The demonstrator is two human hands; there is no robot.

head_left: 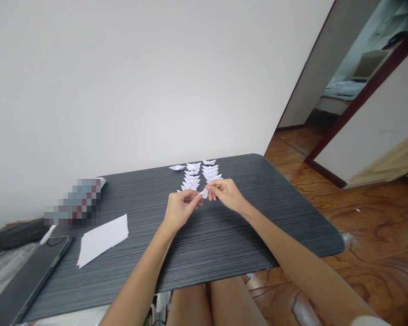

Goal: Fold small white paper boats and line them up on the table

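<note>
Between my two hands is a small folded piece of white paper [204, 193], held above the dark table. My left hand [182, 206] pinches its left side with thumb and fingers. On the other side, my right hand [225, 194] grips it near the upper right edge. Just beyond my hands stand two rows of white folded paper boats, a left row [191, 178] and a right row [211, 170]. One more paper boat [177, 167] sits apart at the far left of them. My hands hide the near ends of both rows.
A stack of white paper sheets [104, 240] lies on the dark table [245, 244] to the left. Behind it is a blurred-out object [76, 201] by the wall. A dark flat device [34, 280] lies at the left edge. A doorway opens on the right.
</note>
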